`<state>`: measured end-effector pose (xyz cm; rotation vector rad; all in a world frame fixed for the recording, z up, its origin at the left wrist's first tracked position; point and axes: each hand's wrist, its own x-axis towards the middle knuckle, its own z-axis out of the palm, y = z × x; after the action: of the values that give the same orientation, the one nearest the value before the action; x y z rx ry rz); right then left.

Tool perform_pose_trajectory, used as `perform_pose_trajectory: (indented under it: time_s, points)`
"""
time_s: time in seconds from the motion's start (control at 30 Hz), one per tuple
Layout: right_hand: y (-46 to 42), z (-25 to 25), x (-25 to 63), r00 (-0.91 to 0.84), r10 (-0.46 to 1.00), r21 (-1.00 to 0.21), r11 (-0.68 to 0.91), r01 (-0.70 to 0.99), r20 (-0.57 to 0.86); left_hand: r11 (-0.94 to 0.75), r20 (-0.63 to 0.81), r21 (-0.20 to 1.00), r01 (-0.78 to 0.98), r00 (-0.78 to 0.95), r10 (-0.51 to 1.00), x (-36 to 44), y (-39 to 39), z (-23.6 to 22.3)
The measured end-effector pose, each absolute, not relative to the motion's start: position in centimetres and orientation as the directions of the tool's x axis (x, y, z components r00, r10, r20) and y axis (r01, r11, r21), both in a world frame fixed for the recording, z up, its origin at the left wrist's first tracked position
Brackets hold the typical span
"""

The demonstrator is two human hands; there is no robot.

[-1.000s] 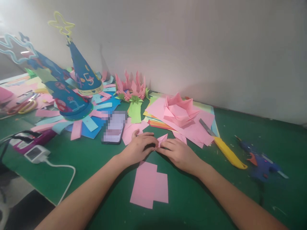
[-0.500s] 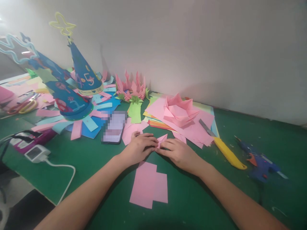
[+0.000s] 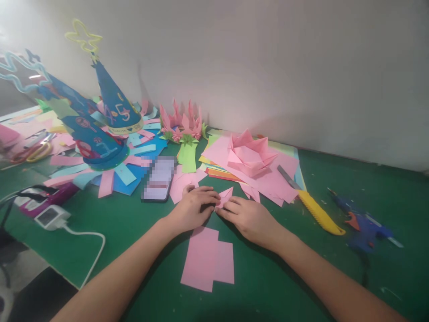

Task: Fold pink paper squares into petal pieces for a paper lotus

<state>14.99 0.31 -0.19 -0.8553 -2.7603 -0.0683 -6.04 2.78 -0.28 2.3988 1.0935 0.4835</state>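
A small folded pink paper piece (image 3: 225,197) lies on the green mat, pinched between both my hands. My left hand (image 3: 193,206) curls over its left side with fingers bent onto it. My right hand (image 3: 247,215) presses its right side with fingertips on the fold. Only a pointed corner of the piece shows between the fingers. Two flat pink paper rectangles (image 3: 207,259) lie overlapped just below my hands.
A phone (image 3: 158,178) lies left of my hands. A pink folded paper flower (image 3: 250,153) sits on a stack of coloured sheets behind. A yellow utility knife (image 3: 314,209) and blue glue gun (image 3: 362,223) lie right. Blue party cones (image 3: 115,103), paper strips and a white charger (image 3: 50,215) fill the left.
Both hands stay on the pink piece with only slight finger shifts. The view has drifted a little.
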Motion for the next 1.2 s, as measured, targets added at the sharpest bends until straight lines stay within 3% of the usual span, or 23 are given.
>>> perform_pose_trajectory:
  time_s: [0.43,0.8,0.93,1.2]
  points:
    - [0.2,0.1,15.2,-0.763,0.598,-0.038,0.792,0.609,0.243,-0.561,0.137,0.554,0.615,0.597,0.79,-5.9,2.6,-0.4]
    - [-0.4,0.4,14.5,-0.734,0.67,-0.028,0.74,0.672,0.109,-0.55,0.119,0.554,0.625,0.594,0.796,-5.8,2.5,-0.2]
    - [-0.7,0.2,14.5,-0.713,0.69,-0.141,0.724,0.675,0.125,-0.563,0.156,0.549,0.617,0.586,0.795,-5.6,2.4,-0.4]
    - [0.4,0.1,15.1,-0.628,0.733,-0.564,0.644,0.516,0.262,-0.574,0.194,0.554,0.603,0.577,0.794,-5.5,2.3,-0.6]
